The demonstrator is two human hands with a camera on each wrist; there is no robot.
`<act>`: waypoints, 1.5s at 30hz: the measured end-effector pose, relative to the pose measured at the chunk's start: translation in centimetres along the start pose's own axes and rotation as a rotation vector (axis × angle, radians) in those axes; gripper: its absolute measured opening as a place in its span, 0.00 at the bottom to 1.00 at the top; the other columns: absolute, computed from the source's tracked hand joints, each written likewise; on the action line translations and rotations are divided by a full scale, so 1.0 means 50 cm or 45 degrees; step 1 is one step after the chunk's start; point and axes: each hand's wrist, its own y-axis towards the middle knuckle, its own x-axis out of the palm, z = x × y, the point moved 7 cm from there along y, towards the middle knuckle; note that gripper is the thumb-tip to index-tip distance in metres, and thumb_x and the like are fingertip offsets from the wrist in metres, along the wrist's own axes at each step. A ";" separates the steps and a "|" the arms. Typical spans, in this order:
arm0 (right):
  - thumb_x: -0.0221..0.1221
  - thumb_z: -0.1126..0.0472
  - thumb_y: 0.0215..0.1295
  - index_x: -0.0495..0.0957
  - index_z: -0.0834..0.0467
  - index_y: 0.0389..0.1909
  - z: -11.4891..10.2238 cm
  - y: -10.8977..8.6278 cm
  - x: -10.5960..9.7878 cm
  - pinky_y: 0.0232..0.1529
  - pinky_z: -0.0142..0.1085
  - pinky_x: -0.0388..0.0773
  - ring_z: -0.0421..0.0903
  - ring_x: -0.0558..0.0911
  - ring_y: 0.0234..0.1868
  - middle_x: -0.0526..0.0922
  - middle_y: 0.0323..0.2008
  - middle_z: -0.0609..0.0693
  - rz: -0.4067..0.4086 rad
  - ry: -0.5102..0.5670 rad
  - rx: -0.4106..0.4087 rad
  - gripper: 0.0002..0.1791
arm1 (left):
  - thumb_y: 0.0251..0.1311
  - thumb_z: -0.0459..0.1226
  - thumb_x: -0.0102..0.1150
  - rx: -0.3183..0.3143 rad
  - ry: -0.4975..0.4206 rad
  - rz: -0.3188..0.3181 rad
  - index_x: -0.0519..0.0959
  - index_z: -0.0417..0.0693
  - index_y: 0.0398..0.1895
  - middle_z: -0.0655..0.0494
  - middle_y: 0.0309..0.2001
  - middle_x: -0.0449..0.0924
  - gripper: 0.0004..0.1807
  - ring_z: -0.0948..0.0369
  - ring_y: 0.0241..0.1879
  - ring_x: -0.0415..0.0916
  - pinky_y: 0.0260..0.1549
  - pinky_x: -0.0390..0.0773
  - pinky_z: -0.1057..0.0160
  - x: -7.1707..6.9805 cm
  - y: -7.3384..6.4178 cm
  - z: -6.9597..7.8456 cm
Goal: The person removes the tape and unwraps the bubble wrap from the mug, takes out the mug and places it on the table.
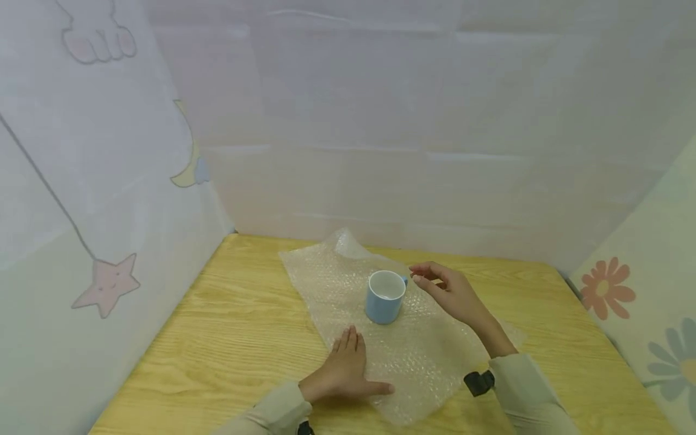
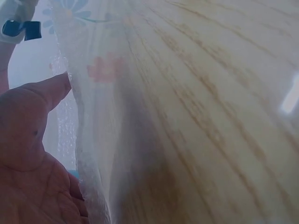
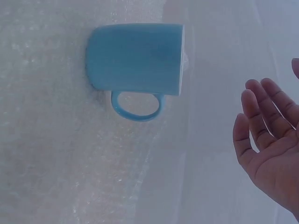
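A light blue mug (image 1: 383, 302) with a white inside stands upright on a sheet of bubble wrap (image 1: 413, 356). Its handle (image 3: 138, 108) points toward my right hand (image 1: 451, 294). That hand hovers just right of the mug, fingers loosely bent, holding nothing; in the right wrist view a gap separates the fingers (image 3: 252, 109) from the mug. My left hand (image 1: 347, 370) lies at the sheet's near left edge with fingers straight and thumb spread. The left wrist view shows its thumb (image 2: 53, 91) at the edge of the bubble wrap.
The wooden table (image 1: 244, 320) extends around the sheet on both sides. A pale wall covering (image 1: 353, 151) closes off the back, and printed panels (image 1: 109, 211) rise at left and right. The sheet's far corner (image 1: 345, 241) curls upward.
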 end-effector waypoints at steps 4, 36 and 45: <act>0.53 0.55 0.74 0.78 0.55 0.55 0.008 0.026 0.000 0.45 0.45 0.76 0.49 0.79 0.49 0.82 0.49 0.50 -0.009 0.021 0.026 0.15 | 0.48 0.72 0.57 0.003 0.018 -0.016 0.53 0.23 0.70 0.26 0.71 0.45 0.66 0.37 0.72 0.41 0.67 0.50 0.43 0.003 0.001 0.001; 0.62 0.66 0.64 0.81 0.70 0.43 0.242 0.042 0.015 0.43 0.53 0.79 0.60 0.82 0.42 0.84 0.39 0.62 0.074 -0.277 0.372 0.11 | 0.42 0.69 0.65 0.007 0.206 -0.002 0.55 0.23 0.69 0.27 0.71 0.47 0.67 0.39 0.72 0.43 0.66 0.55 0.44 0.009 -0.006 -0.003; 0.62 0.67 0.63 0.82 0.69 0.41 0.258 0.030 0.006 0.34 0.45 0.83 0.55 0.84 0.36 0.85 0.36 0.61 0.057 -0.189 0.415 0.09 | 0.41 0.69 0.66 -0.009 0.214 -0.028 0.55 0.25 0.70 0.29 0.72 0.47 0.67 0.40 0.72 0.43 0.66 0.55 0.45 0.009 -0.005 -0.005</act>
